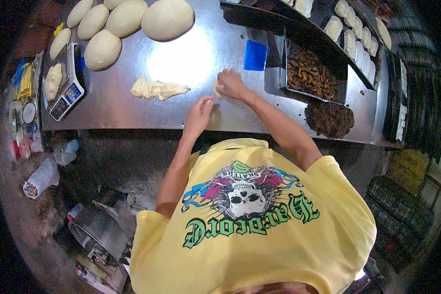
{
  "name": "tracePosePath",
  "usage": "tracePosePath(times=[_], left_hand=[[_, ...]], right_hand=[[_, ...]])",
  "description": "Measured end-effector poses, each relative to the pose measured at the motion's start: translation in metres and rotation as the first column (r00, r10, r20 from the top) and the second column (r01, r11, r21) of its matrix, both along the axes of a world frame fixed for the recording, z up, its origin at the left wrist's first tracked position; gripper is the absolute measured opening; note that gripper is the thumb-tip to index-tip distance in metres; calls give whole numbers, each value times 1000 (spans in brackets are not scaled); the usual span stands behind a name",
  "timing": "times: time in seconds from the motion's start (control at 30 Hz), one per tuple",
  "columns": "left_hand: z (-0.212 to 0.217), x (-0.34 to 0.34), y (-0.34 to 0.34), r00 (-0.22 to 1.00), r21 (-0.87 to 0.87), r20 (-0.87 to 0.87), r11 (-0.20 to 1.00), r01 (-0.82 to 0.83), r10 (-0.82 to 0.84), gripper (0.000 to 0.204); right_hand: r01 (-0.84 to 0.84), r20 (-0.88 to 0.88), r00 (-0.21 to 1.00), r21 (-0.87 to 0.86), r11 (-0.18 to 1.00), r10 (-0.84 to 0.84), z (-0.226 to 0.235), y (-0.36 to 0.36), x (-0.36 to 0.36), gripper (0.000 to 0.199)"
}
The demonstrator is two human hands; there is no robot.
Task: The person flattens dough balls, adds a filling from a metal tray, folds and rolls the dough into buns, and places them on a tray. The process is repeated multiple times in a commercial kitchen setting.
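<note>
My right hand [232,84] is closed over a small piece of dough [217,89] at the table's near middle. Part of that pale piece shows beside the fingers, just above the steel table top [122,115]. Close by on its left, my left hand [198,113] is held above the front edge with curled fingers. Whether anything lies inside that fist is hidden. A long, uneven strip of dough [160,90] rests on the table to the left of both hands. Beyond the right hand lies a blue flat scraper-like piece [256,55].
Several large dough balls [167,19] fill the far left. A digital scale [67,101] with dough [53,81] on it stands at the left edge. At right are a metal tray of brown filling [311,76], a dark crumbly heap [329,119] and a tray of shaped dough pieces [350,44].
</note>
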State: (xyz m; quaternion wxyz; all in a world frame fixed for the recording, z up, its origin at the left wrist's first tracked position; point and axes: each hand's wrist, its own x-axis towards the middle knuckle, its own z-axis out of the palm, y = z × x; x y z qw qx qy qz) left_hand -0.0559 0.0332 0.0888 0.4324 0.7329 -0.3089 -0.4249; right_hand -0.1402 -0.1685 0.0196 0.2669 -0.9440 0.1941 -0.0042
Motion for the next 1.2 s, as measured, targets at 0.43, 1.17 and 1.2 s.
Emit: tracePosePath(times=[0.43,1.17,1.2], left_hand=[[35,-2,-32,961,-298,-95,914,-276,260,53],[107,53,-81,901,0,-403,985,174,-160,35],[96,57,-79,875,3,-426,967,256,-230,39]], right_hand=[[187,-36,845,955,232,-534,121,46,-37,31],[193,476,868,-65,979,-139,203,33,-65,38],[121,491,865,-5,993,-103,209,28,-62,35]])
